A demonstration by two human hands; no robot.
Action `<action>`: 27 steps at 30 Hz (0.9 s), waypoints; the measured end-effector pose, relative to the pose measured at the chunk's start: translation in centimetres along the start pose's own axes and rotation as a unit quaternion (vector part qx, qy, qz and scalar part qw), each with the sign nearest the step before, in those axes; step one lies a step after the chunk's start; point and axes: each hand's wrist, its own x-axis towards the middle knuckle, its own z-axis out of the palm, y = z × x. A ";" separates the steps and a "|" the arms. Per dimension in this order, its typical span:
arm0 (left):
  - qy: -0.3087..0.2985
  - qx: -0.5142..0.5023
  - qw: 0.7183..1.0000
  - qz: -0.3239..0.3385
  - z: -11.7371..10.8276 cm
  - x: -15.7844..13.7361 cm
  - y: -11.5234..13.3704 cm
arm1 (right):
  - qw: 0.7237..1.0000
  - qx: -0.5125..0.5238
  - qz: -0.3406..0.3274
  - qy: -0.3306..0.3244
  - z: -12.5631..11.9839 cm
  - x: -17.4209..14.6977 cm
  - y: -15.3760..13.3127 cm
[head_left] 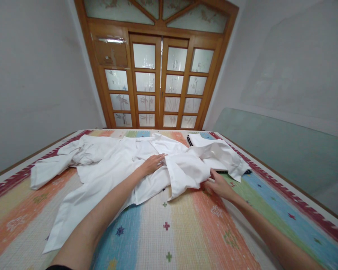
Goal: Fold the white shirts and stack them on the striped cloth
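A white shirt [109, 165] lies spread across the bed, one sleeve stretched out to the left and its right part folded over toward the middle. My left hand [153, 164] rests on the shirt near that fold, with its fingers stretched out. At the folded part's right edge, my right hand [218, 184] has its fingers closed on the white fabric. Some of those fingertips are hidden by the cloth. Just beyond my right hand, a white garment [222, 155] lies crumpled over something with dark edges.
Under everything is a striped, multicoloured bedspread [157, 240] with a dark red border. A pale green panel [284, 150] leans along the right wall. Wooden doors with glass panes [160, 82] stand past the bed's far edge.
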 end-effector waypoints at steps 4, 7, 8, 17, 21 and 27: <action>-0.019 -0.017 0.999 -0.038 -0.2 -0.5 0.4 | 1.000 0.007 -0.004 0.004 0.3 0.2 -1.6; -0.037 -0.017 0.998 -0.049 -0.7 -0.9 0.7 | 0.999 0.042 0.004 -0.007 0.1 0.1 -3.4; -0.040 -0.015 0.998 -0.049 -0.9 -1.1 0.9 | 0.998 0.066 0.014 -0.008 0.0 0.0 -4.0; 0.019 0.008 0.992 -0.122 -3.2 -4.4 5.1 | 0.988 0.150 0.008 -0.038 -0.4 -2.2 -2.6; 0.009 -0.011 0.992 -0.122 -4.7 -7.5 8.1 | 1.000 -0.015 0.020 -0.016 -0.1 -3.0 0.0; -0.031 -0.073 0.997 0.008 -5.4 -10.7 11.3 | 0.988 -0.153 0.013 -0.021 0.9 -2.8 -0.1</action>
